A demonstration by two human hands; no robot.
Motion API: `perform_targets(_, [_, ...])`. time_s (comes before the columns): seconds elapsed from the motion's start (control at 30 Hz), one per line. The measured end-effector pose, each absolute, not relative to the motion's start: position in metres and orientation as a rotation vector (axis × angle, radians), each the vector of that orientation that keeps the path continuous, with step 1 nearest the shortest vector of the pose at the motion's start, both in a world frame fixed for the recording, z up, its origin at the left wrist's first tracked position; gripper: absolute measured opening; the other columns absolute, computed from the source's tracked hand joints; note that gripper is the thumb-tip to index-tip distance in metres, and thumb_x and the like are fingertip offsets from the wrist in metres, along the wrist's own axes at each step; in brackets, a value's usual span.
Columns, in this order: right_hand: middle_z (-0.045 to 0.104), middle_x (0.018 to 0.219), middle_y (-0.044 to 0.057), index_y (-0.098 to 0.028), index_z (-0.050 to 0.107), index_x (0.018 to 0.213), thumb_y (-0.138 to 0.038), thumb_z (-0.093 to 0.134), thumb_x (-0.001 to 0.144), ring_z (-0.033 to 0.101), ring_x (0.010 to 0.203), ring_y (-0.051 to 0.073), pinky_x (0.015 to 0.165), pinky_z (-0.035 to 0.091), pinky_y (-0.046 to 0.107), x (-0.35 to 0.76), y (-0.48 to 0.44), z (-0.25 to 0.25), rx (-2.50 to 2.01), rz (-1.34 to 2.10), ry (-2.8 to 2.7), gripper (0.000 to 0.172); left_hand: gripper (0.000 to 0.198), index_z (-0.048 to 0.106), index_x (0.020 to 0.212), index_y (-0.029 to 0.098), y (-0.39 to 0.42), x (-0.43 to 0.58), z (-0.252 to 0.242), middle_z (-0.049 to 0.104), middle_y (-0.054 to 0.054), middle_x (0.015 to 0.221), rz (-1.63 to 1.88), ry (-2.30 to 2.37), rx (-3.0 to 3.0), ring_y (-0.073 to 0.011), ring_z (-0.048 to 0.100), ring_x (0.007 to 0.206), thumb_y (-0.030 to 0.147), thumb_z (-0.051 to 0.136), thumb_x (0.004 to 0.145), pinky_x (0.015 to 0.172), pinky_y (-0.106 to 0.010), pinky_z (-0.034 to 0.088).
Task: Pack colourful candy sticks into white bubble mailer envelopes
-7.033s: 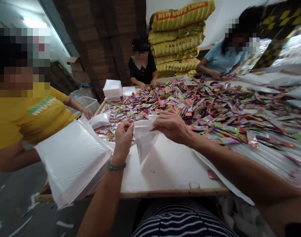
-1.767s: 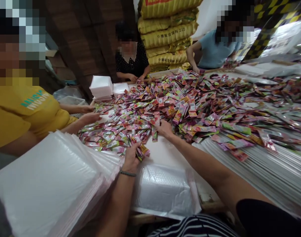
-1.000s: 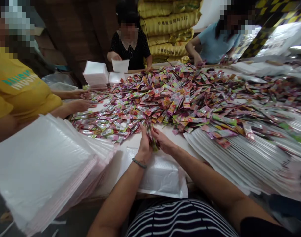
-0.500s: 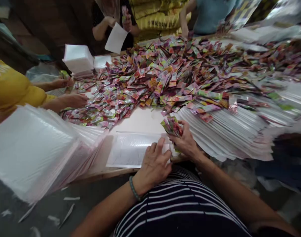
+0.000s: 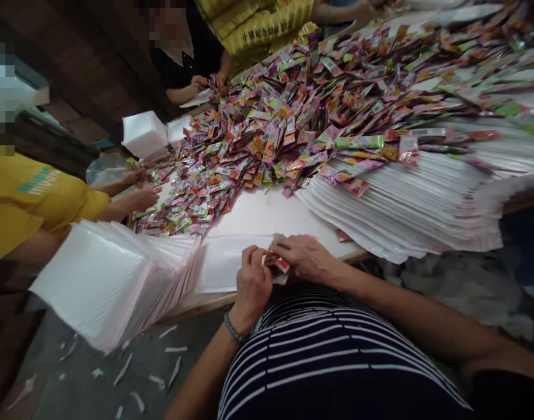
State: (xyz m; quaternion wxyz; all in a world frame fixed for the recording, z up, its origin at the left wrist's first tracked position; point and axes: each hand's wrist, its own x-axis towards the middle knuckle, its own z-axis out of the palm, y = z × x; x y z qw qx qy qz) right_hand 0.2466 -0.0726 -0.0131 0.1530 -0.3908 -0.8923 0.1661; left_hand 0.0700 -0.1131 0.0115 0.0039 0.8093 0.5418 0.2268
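Note:
A white padded mailer (image 5: 223, 262) lies flat at the table's front edge, its right end between my hands. My left hand (image 5: 254, 283) has its fingers bent closed on the mailer's open end. My right hand (image 5: 304, 256) is closed around a small bunch of snack packets (image 5: 277, 262), which sit at the mailer's opening. How far the packets are inside is hidden by my fingers. Beyond the mailer spreads a large heap of colourful snack packets (image 5: 267, 140).
A leaning stack of white mailers (image 5: 96, 280) stands at the left; fanned mailers (image 5: 402, 204) lie at the right, some packets on them. A person in a yellow shirt (image 5: 48, 198) works at the left, another person (image 5: 196, 64) across the table. Paper scraps litter the floor.
My right hand has brought the packets left and down to the mailer's opening. My left hand has shifted from lying on the mailer to gripping its end. The view has tilted.

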Motion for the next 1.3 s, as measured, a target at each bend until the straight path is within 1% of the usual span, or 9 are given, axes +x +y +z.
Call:
perform_targets(0.17, [0.064, 0.096, 0.013, -0.013, 0.064, 0.094, -0.013, 0.048, 0.091, 0.056, 0.088, 0.022, 0.076, 0.042, 0.032, 0.21, -0.063, -0.016, -1.304, 0.414, -2.521, 0.016, 0.042, 0.043, 0.117, 0.021, -0.104, 0.078, 0.002, 0.055, -0.009, 0.108, 0.791, 1.55, 2.583, -0.0181, 0.06, 0.087, 0.001, 0.041, 0.08, 0.071, -0.03, 0.054])
perform_targets(0.37, [0.064, 0.092, 0.01, -0.012, 0.064, 0.096, -0.022, 0.062, 0.079, 0.055, 0.086, 0.021, 0.083, 0.043, 0.035, 0.217, -0.054, -0.015, -0.904, 0.794, -2.501, 0.02, 0.043, 0.043, 0.117, 0.02, -0.094, 0.072, -0.006, 0.054, -0.007, 0.103, 1.045, 1.488, 2.551, -0.0177, 0.059, 0.091, 0.0, 0.041, 0.079, 0.073, -0.029, 0.053])
perform_targets(0.57, [0.057, 0.132, 0.012, -0.022, 0.056, 0.128, -0.019, 0.051, 0.089, 0.052, 0.116, 0.023, 0.095, 0.043, 0.042, 0.257, -0.067, -0.029, -0.862, 0.801, -2.29, 0.04, 0.036, 0.046, 0.115, 0.02, -0.095, 0.068, -0.01, 0.054, -0.007, 0.1, 1.247, 1.381, 2.436, -0.016, 0.058, 0.093, 0.001, 0.04, 0.084, 0.077, -0.028, 0.052])
perform_targets(0.8, [0.071, 0.097, 0.007, -0.021, 0.068, 0.106, -0.01, 0.046, 0.089, 0.063, 0.091, 0.019, 0.082, 0.052, 0.035, 0.241, -0.063, -0.004, -0.753, 0.496, -1.987, 0.03, 0.026, 0.051, 0.108, 0.019, -0.075, 0.085, 0.01, 0.056, -0.006, 0.096, 1.522, 1.349, 2.321, -0.0146, 0.058, 0.086, 0.007, 0.043, 0.086, 0.072, -0.026, 0.052])
perform_targets(0.9, [0.065, 0.117, 0.009, -0.025, 0.058, 0.126, -0.02, 0.059, 0.087, 0.058, 0.112, 0.024, 0.098, 0.046, 0.045, 0.251, -0.065, 0.048, -0.839, 0.167, -1.728, 0.04, 0.017, 0.051, 0.103, 0.02, -0.06, 0.087, 0.048, 0.055, -0.001, 0.088, 1.818, 1.508, 1.856, -0.0085, 0.056, 0.067, 0.012, 0.046, 0.088, 0.058, -0.019, 0.048])
perform_targets(1.03, [0.034, 0.152, 0.019, -0.022, 0.007, 0.154, -0.038, 0.075, 0.073, 0.04, 0.135, 0.033, 0.103, 0.043, 0.051, 0.239, -0.067, 0.065, -0.91, 0.342, -1.737, 0.106, 0.013, 0.048, 0.101, 0.021, -0.059, 0.099, 0.091, 0.053, 0.004, 0.081, 1.971, 1.442, 1.386, -0.0017, 0.046, 0.045, 0.017, 0.049, 0.089, 0.043, -0.013, 0.039])
perform_targets(1.13, [0.04, 0.148, 0.021, -0.02, -0.017, 0.151, -0.038, 0.07, 0.076, 0.059, 0.115, 0.029, 0.088, 0.054, 0.045, 0.216, -0.054, 0.036, -0.984, 0.721, -1.724, 0.117, 0.011, 0.046, 0.101, 0.022, -0.071, 0.111, 0.09, 0.055, 0.003, 0.084, 1.861, 1.3, 1.35, -0.0022, 0.05, 0.046, 0.026, 0.049, 0.092, 0.045, -0.015, 0.044])
perform_targets(1.2, [0.056, 0.135, 0.017, -0.019, 0.001, 0.153, -0.038, 0.067, 0.077, 0.067, 0.097, 0.025, 0.081, 0.056, 0.041, 0.207, -0.043, 0.016, -1.073, 0.887, -1.594, 0.103, 0.016, 0.046, 0.104, 0.022, -0.079, 0.108, 0.076, 0.055, 0.002, 0.085, 1.769, 1.239, 1.432, -0.0041, 0.055, 0.051, 0.031, 0.051, 0.091, 0.049, -0.017, 0.047])
perform_targets(1.3, [0.07, 0.111, 0.009, -0.018, 0.054, 0.129, -0.043, 0.07, 0.072, 0.066, 0.095, 0.026, 0.088, 0.053, 0.043, 0.208, -0.029, 0.005, -1.062, 1.057, -1.415, 0.064, 0.046, 0.047, 0.114, 0.023, -0.082, 0.076, 0.06, 0.058, -0.002, 0.096, 1.843, 1.354, 1.613, -0.0106, 0.061, 0.072, 0.038, 0.071, 0.078, 0.063, -0.023, 0.052])
